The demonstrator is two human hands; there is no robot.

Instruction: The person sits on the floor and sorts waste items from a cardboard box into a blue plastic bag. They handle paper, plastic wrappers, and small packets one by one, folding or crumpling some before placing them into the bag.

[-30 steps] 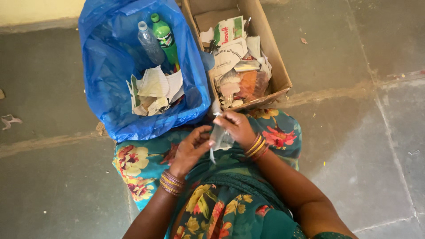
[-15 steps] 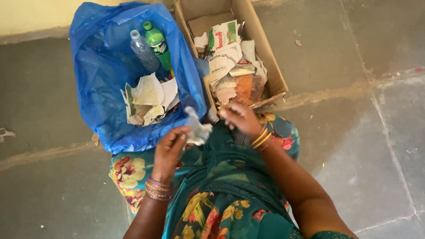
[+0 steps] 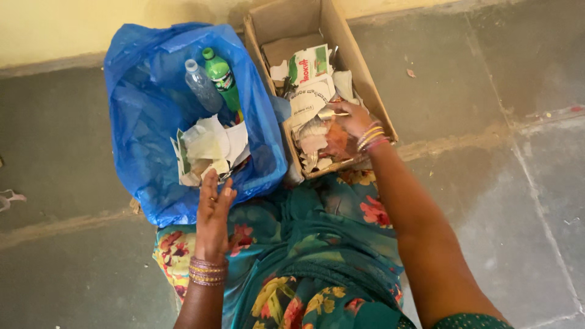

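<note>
Both hands have split since half a second ago: then they met over the lap around a crumpled clear wrapper, now that wrapper is out of the hands and I can't pick it out with confidence among the scraps in the bag. Left hand [image 3: 214, 214] hovers flat at the near rim of the blue plastic bag [image 3: 137, 116], palm down, fingers straight and loose, holding nothing; fingertips sit just at the edge of the paper scraps [image 3: 210, 146] piled in the bag's bottom. Behind that pile, deeper in the bag, a clear plastic bottle [image 3: 200, 85] and a green bottle [image 3: 223, 79] lie side by side, tilted, caps toward the wall. Right hand [image 3: 348, 120] is down inside the cardboard box [image 3: 359, 73], on top of the mixed paper waste [image 3: 311, 91]; fingers curl around a small pale scrap, looks like a pinch grip but the view is soft, so treat that as probable. A reddish-brown wrapper [image 3: 334, 141] lies just beside that hand, toward the box's near end. Box and bag stand touching, side by side on the grey stone floor [image 3: 499, 183], right in front of the knees in a floral teal garment [image 3: 304, 256]. Bangles on both wrists. Hands are well apart, one per container.
</note>
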